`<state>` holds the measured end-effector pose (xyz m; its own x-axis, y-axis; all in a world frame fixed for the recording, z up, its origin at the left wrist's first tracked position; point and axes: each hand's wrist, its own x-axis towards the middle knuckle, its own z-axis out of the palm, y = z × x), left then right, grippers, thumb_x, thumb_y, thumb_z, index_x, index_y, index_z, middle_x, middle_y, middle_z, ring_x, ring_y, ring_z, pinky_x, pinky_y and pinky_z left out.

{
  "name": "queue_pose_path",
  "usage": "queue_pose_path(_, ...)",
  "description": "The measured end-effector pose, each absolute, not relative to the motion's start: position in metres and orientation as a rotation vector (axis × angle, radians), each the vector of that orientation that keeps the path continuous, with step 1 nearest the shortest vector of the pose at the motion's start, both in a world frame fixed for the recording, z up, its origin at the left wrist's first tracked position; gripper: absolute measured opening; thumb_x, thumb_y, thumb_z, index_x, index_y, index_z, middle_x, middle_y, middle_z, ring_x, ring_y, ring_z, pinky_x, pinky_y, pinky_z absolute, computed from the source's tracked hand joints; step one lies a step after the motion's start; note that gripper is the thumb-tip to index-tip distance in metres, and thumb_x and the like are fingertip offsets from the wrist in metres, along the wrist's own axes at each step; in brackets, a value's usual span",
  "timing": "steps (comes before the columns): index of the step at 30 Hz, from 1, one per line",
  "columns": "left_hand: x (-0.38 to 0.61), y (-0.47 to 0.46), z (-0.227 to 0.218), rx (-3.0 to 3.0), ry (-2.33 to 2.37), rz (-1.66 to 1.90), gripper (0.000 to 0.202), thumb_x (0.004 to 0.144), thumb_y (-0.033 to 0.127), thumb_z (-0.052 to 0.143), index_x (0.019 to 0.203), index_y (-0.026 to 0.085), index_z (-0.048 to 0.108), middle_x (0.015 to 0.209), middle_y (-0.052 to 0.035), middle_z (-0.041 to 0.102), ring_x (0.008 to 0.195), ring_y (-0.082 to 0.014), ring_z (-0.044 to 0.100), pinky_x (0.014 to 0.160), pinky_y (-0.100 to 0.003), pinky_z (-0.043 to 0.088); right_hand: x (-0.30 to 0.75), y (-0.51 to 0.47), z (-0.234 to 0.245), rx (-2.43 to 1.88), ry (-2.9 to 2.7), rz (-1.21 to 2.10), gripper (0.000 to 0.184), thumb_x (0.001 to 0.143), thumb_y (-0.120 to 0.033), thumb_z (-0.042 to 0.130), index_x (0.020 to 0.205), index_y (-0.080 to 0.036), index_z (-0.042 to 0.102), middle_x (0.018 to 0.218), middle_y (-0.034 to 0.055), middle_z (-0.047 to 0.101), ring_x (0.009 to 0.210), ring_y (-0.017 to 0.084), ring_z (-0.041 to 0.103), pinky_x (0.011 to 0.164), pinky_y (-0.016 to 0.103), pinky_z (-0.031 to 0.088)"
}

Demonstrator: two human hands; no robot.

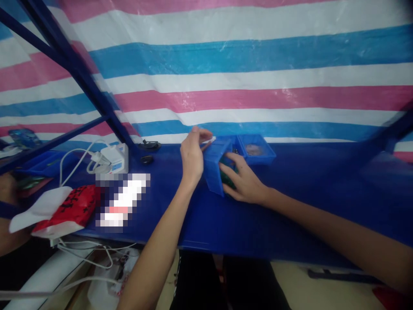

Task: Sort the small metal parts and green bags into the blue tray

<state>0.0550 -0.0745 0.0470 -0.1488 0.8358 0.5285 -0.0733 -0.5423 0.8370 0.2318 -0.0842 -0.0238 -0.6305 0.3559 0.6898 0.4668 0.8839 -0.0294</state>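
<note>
A blue plastic bin [214, 174] is tipped on its side above the table, its mouth turned to the right. My left hand [192, 157] grips it from the left, with the fingertips partly hidden behind its far side. At the mouth, the curved fingers of my right hand [243, 178] press around dark green, shiny pieces [228, 172], whose kind I cannot make out. Just behind my right hand stands a second blue bin [269, 156] with small pale and dark items inside, partly covered by the tipped bin.
Left on the blue table [306, 206] are a white power strip [121, 157] with plugs and cables, a red and white package [75, 209] and small black items [146, 159]. A co-worker's arm [8, 228] shows at the far left. Striped sheeting [241, 99] hangs behind.
</note>
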Motion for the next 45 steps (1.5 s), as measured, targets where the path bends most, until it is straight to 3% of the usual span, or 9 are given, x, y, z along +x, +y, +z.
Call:
queue_pose_path(3, 0.056, -0.100, 0.039, 1.642, 1.128, 1.769, 0.042, 0.103, 0.052, 0.039, 0.101, 0.020, 0.066, 0.108, -0.0072, 0.068, 0.110, -0.0213, 0.064, 0.103, -0.037, 0.047, 0.232, -0.083, -0.025, -0.559, -2.333, -0.181, 0.064, 0.092, -0.032, 0.058, 0.151, -0.019, 0.035, 0.149, 0.0227, 0.033, 0.138, 0.041, 0.037, 0.104, 0.064, 0.043)
queue_pose_path(5, 0.056, -0.118, 0.029, 1.713, 1.198, 1.788, 0.037, 0.100, 0.049, 0.048, 0.123, 0.022, 0.059, 0.125, -0.0083, 0.064, 0.120, -0.0229, 0.060, 0.107, -0.039, 0.045, 0.233, -0.083, -0.025, -0.537, -2.334, -0.172, 0.066, 0.092, -0.033, 0.057, 0.152, -0.019, 0.032, 0.153, 0.0232, 0.030, 0.141, 0.041, 0.033, 0.106, 0.064, 0.041)
queue_pose_path(7, 0.056, -0.132, 0.016, 1.735, 1.239, 1.722, 0.058, 0.093, 0.046, 0.063, 0.143, 0.025, 0.042, 0.133, -0.0103, 0.059, 0.120, -0.0246, 0.060, 0.103, -0.039, 0.049, 0.233, -0.084, -0.023, -0.511, -2.346, -0.167, 0.070, 0.093, -0.033, 0.055, 0.154, -0.016, 0.027, 0.157, 0.0244, 0.025, 0.146, 0.042, 0.026, 0.110, 0.065, 0.037)
queue_pose_path(9, 0.054, -0.141, 0.005, 1.740, 1.280, 1.614, 0.074, 0.090, 0.041, 0.068, 0.151, 0.027, 0.029, 0.133, -0.0112, 0.060, 0.115, -0.0249, 0.064, 0.099, -0.040, 0.053, 0.233, -0.085, -0.021, -0.486, -2.360, -0.173, 0.073, 0.093, -0.032, 0.052, 0.156, -0.014, 0.020, 0.161, 0.0247, 0.019, 0.150, 0.042, 0.019, 0.113, 0.065, 0.033)
queue_pose_path(14, 0.051, -0.149, -0.004, 1.841, 1.374, 1.521, 0.067, 0.088, 0.038, 0.070, 0.144, 0.024, 0.037, 0.125, -0.0103, 0.064, 0.111, -0.0256, 0.067, 0.096, -0.041, 0.055, 0.228, -0.083, -0.016, -0.482, -2.350, -0.252, 0.072, 0.094, -0.023, 0.044, 0.158, -0.011, 0.013, 0.162, 0.0237, 0.020, 0.153, 0.039, 0.013, 0.117, 0.064, 0.030)
queue_pose_path(21, 0.052, -0.154, -0.003, 1.902, 1.467, 1.541, 0.067, 0.087, 0.039, 0.071, 0.143, 0.023, 0.039, 0.127, -0.0124, 0.063, 0.107, -0.0270, 0.068, 0.092, -0.042, 0.058, 0.223, -0.078, -0.006, -0.489, -2.392, -0.229, 0.064, 0.094, -0.029, 0.043, 0.153, -0.010, 0.028, 0.148, 0.0224, 0.043, 0.145, 0.038, 0.030, 0.115, 0.065, 0.033)
queue_pose_path(27, 0.052, -0.156, -0.002, 1.926, 1.472, 1.539, 0.067, 0.088, 0.038, 0.070, 0.145, 0.024, 0.037, 0.131, -0.0123, 0.061, 0.112, -0.0278, 0.066, 0.096, -0.044, 0.056, 0.223, -0.081, 0.002, -0.509, -2.451, -0.178, 0.055, 0.094, -0.030, 0.045, 0.146, -0.012, 0.042, 0.146, 0.0236, 0.044, 0.139, 0.039, 0.038, 0.109, 0.063, 0.039)
queue_pose_path(35, 0.045, -0.153, -0.004, 1.961, 1.494, 1.571, 0.068, 0.089, 0.037, 0.069, 0.146, 0.022, 0.036, 0.136, -0.0143, 0.058, 0.121, -0.0297, 0.062, 0.103, -0.046, 0.052, 0.233, -0.085, -0.005, -0.478, -2.574, -0.269, 0.049, 0.095, -0.031, 0.049, 0.139, -0.008, 0.050, 0.150, 0.0246, 0.044, 0.146, 0.041, 0.031, 0.105, 0.063, 0.041)
queue_pose_path(45, 0.043, -0.153, -0.006, 1.915, 1.555, 1.588, 0.071, 0.088, 0.038, 0.071, 0.147, 0.022, 0.035, 0.132, -0.0142, 0.060, 0.115, -0.0294, 0.065, 0.097, -0.044, 0.055, 0.254, -0.095, -0.005, -0.569, -2.637, -0.268, 0.043, 0.100, -0.035, 0.048, 0.134, -0.011, 0.057, 0.143, 0.0213, 0.056, 0.141, 0.037, 0.042, 0.103, 0.056, 0.045)
